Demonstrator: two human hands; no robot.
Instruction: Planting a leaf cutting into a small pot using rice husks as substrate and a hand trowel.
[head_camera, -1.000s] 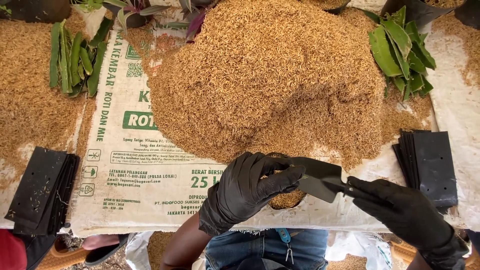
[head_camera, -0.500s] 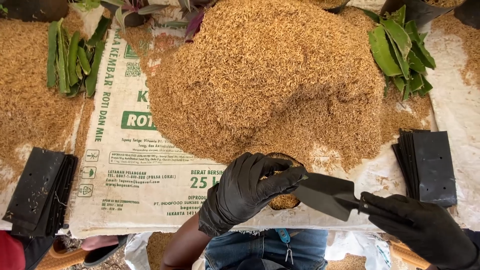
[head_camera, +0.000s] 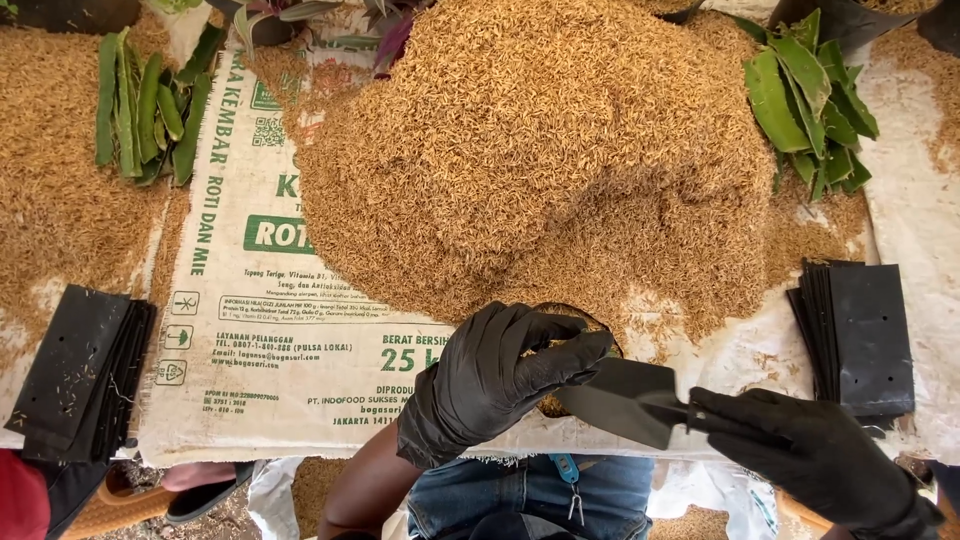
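Note:
My left hand (head_camera: 490, 375), in a black glove, grips the rim of a small black planting bag (head_camera: 570, 318) that holds rice husk. My right hand (head_camera: 800, 445), also gloved in black, holds the handle of a black trowel (head_camera: 620, 398). The trowel's blade lies just right of the bag's mouth, partly over it, and looks empty. A big heap of golden rice husk (head_camera: 540, 140) rises right behind the bag on a white printed sack (head_camera: 250, 330).
Stacks of flat black planting bags lie at the left (head_camera: 75, 370) and at the right (head_camera: 860, 335). Green cuttings sit at the top left (head_camera: 145, 105) and top right (head_camera: 810, 95). Loose husk covers the left side. Someone's sandalled foot (head_camera: 195, 490) shows bottom left.
The trowel swung out to the right, away from the bag, then came back left toward the bag's mouth. My left hand stayed on the bag's rim.

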